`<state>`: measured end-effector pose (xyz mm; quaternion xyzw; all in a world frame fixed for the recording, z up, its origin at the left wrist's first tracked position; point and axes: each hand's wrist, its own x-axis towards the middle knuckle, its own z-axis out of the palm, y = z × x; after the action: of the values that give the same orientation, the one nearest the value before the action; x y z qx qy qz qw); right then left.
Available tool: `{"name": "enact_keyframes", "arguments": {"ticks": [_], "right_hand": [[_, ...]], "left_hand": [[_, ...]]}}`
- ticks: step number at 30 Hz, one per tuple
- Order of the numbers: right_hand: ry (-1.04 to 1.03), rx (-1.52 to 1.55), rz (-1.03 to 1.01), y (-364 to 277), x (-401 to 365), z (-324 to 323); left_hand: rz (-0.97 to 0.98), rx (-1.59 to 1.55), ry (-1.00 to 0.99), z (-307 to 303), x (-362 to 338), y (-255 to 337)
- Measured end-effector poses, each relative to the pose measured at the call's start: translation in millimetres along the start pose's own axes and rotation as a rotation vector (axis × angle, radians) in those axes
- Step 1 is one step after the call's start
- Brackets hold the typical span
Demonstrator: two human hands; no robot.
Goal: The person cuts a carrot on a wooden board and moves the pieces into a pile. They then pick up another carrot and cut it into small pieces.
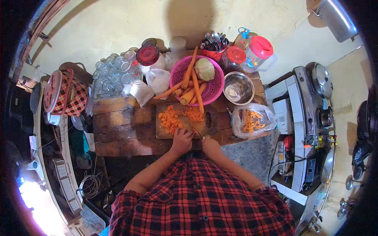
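Knife [198, 132] in the tightly closed right hand [212, 148], low over the cutting board [200, 127]. Left hand [183, 141] half curled on the board, beside carrot slices [168, 118] (anything under its fingers too hidden to tell). Apparently mid-cutting, slices into carrot shreds [193, 114]. Called for next, most likely: a firm press, fingers clear of the edge, another short stroke.

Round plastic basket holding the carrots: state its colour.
Bright pink; the round plastic basket shows in the head view, the only one.
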<state>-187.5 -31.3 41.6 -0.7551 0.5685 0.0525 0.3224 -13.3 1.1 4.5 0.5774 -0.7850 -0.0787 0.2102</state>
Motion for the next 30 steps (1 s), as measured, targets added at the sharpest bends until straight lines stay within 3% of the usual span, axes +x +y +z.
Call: {"name": "enact_keyframes", "arguments": {"ticks": [4, 9, 13, 18, 24, 30], "right_hand": [[-0.015, 0.022, 0.123, -6, -3, 9], [0.072, 0.007, 0.017, -11, 20, 8], [0.059, 0.011, 0.104, -2, -4, 21], [0.136, 0.010, -0.007, -10, 23, 25], [0.075, 0.019, 0.091, -5, -7, 21], [0.092, 0.025, 0.024, -20, 31, 19]], "left_hand": [[0.010, 0.041, -0.026, -2, 2, 2], [-0.007, 0.032, -0.032, 1, 0, 1], [0.005, 0.020, 0.007, -1, 1, 0], [0.001, 0.028, -0.014, -5, 0, 3], [-0.045, 0.018, -0.028, -5, -1, 4], [-0.047, -0.017, -0.019, -7, 1, 7]]}}
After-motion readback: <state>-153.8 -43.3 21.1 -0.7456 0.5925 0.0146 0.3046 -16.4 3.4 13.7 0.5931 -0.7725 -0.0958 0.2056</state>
